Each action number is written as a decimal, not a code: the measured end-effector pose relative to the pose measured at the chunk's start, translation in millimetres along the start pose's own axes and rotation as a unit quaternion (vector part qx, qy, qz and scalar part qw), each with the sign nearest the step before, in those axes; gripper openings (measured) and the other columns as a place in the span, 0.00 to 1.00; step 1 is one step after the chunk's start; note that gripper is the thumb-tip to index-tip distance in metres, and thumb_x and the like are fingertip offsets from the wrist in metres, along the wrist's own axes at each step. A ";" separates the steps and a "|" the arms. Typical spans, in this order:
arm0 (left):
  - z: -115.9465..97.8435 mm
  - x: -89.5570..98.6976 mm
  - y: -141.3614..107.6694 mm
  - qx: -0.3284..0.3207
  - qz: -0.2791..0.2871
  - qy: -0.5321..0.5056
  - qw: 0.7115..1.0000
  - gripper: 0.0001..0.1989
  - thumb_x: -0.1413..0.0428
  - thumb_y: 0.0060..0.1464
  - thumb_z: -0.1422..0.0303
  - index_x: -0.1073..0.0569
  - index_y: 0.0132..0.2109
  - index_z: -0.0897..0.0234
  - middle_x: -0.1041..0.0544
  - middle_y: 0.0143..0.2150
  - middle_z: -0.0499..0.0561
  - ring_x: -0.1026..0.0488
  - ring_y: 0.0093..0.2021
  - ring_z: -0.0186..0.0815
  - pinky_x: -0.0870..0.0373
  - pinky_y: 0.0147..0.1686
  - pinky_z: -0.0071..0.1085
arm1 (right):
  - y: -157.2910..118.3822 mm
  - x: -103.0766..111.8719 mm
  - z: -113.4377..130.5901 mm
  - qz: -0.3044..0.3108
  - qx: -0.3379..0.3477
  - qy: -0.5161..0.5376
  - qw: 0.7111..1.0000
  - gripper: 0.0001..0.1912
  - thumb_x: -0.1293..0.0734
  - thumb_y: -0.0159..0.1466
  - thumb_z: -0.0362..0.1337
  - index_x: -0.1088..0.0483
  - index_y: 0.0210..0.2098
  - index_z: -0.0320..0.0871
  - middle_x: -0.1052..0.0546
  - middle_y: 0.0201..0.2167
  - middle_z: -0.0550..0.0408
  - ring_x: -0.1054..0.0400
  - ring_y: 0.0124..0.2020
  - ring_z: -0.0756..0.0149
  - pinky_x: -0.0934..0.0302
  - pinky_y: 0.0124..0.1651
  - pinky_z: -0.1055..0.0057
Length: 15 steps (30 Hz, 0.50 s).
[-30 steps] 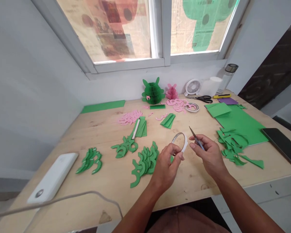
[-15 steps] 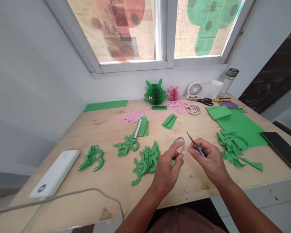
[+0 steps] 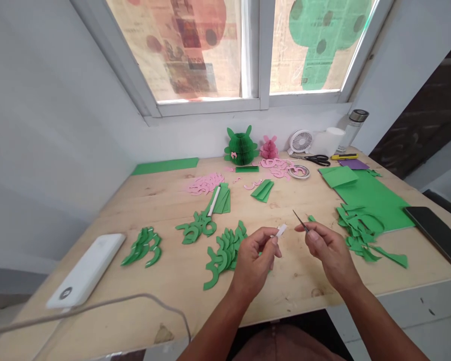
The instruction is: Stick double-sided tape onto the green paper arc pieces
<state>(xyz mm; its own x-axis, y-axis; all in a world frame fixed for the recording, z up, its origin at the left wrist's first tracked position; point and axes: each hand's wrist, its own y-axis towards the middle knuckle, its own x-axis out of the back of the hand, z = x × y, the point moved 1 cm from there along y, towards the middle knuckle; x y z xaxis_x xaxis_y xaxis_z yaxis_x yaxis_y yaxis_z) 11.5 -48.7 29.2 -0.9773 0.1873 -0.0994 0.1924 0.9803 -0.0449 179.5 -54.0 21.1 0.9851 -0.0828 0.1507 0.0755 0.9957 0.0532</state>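
My left hand (image 3: pixel 256 253) is closed, with a small white strip (image 3: pixel 281 230) pinched at its fingertips. Fingers hide the rest of that strip. To the right, my right hand (image 3: pixel 328 250) grips a slim dark pointed tool (image 3: pixel 299 219), tip up and to the left; its handle is mostly covered, so I cannot tell its exact kind. The two hands are apart above the wooden table (image 3: pixel 285 301). Curved green paper pieces (image 3: pixel 225 250) lie in an overlapping pile beside my left hand. A small green scrap (image 3: pixel 311 218) shows just beyond my right hand.
Green offcuts (image 3: pixel 361 228), green sheets (image 3: pixel 383 195) and a dark phone (image 3: pixel 438 235) lie right. A white power bank (image 3: pixel 86 271) and grey cable (image 3: pixel 135 298) are left. Behind stand paper figures (image 3: pixel 241 148), a tape roll (image 3: pixel 298 172), scissors (image 3: pixel 317 159) and a fan (image 3: pixel 300 141).
The grey ring-like loop seen at my left fingertips no longer shows; a short white strip shows there instead. My right hand has turned and shifted slightly right and down with the pointed tool.
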 end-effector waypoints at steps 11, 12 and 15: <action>-1.7 -0.8 0.3 0.024 0.004 -0.005 1.000 0.13 0.47 0.52 0.61 0.27 0.39 0.67 0.31 0.21 0.45 0.43 0.16 0.24 0.48 0.17 0.23 | -6.5 -0.8 0.2 0.078 0.008 -0.064 0.995 0.20 0.39 0.61 0.52 0.26 0.29 0.42 0.36 0.20 0.58 0.47 0.21 0.72 0.50 0.23 0.75; -0.8 -0.3 0.9 0.020 0.007 0.002 1.000 0.14 0.47 0.52 0.61 0.26 0.40 0.67 0.31 0.20 0.45 0.43 0.16 0.24 0.47 0.17 0.23 | -6.2 -0.5 -0.2 0.081 0.010 -0.068 0.994 0.21 0.39 0.61 0.52 0.26 0.29 0.42 0.35 0.21 0.58 0.46 0.21 0.72 0.49 0.23 0.75; 1.5 1.1 2.4 0.005 0.012 0.024 1.000 0.13 0.47 0.53 0.62 0.26 0.40 0.67 0.31 0.20 0.46 0.42 0.17 0.25 0.46 0.18 0.23 | -5.4 0.2 -0.5 0.088 0.014 -0.078 0.993 0.21 0.39 0.61 0.52 0.24 0.30 0.42 0.31 0.22 0.56 0.42 0.24 0.69 0.46 0.26 0.74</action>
<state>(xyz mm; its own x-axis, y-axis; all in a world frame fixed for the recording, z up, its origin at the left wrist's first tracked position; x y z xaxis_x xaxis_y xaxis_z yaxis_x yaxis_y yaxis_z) 11.0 -46.2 27.4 -0.9756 0.2129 -0.0530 0.2156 0.9751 -0.0527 179.4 -59.4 20.4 0.9468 0.0852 0.3104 -0.1027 0.9939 0.0405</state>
